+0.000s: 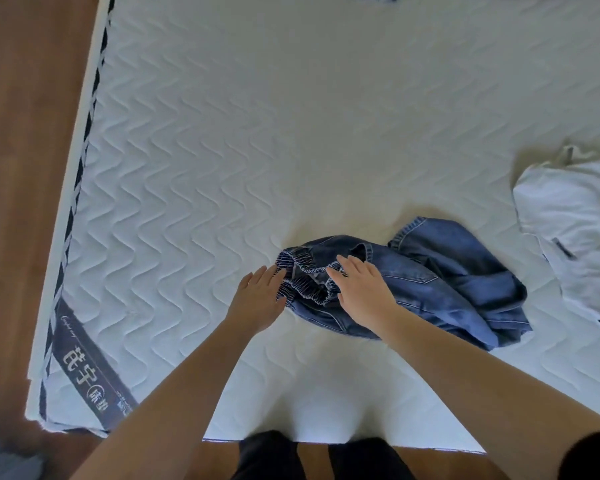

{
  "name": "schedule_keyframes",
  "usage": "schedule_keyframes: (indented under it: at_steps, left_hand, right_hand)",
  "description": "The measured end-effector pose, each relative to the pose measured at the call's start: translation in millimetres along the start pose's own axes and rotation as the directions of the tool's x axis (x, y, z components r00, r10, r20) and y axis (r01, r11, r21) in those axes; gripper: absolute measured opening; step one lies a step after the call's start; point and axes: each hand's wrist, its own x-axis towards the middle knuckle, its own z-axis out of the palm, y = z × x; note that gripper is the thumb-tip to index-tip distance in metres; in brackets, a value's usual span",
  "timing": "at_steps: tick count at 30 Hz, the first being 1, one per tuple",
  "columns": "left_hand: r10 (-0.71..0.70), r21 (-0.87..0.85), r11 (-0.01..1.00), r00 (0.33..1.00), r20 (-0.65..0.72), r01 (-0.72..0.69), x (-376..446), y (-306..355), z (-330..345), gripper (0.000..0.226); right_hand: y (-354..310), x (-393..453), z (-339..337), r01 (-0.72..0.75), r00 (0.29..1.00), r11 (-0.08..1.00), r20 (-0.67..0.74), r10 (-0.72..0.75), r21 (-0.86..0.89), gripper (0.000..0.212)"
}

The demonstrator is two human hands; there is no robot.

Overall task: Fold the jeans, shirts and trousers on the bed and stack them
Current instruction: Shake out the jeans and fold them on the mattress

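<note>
Both hands lay flat, fingers straight and gripping nothing — the left hand (257,296) touched the waistband's edge, the right hand (362,292) pressed on the denim. Crumpled blue jeans (440,271) sat near the front edge of the bed (222,133), a white shirt (575,216) to their right. Judging by that, spreading the legs flat first would serve — the elastic waistband (302,271) was bunched.

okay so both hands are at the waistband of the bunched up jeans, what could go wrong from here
1. The jeans lie crumpled, legs heaped to the right; folding without spreading them would likely trap creases.
2. The left hand and right hand look flat, not gripping; the elastic waistband may slip.
3. Spread legs could reach the white garment.
</note>
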Motion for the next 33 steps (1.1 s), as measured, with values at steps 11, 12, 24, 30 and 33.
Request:
schedule_keyframes:
  at_steps: [11,12,24,30,33]
  left_hand:
    - [-0.178,-0.396,0.885,0.963,0.201,0.246,42,3,66,0.064]
    - [-0.211,-0.478,0.832,0.957,0.198,0.282,44,5,68,0.064]
    - [-0.416,-0.606,0.670,0.893,0.172,0.429,37,14,64,0.045]
    - [-0.433,-0.493,0.795,0.900,-0.055,0.352,10,18,45,0.019]
    - [-0.399,-0.405,0.854,0.911,-0.103,0.328,-9,24,31,0.019]
  right_hand:
    - [19,27,16,-0.016,1.000,0.999,-0.025,0.015,-0.052,0.048]
    - [21,26,16,-0.012,1.000,0.998,-0.028,0.010,-0.054,0.045]
    - [54,-5,25,-0.043,0.999,0.995,-0.024,0.041,-0.089,0.018]
    - [79,-36,30,-0.093,0.994,0.992,0.041,0.097,-0.082,0.015]
    - [90,-55,28,-0.138,0.990,0.990,0.017,0.138,-0.021,0.021]
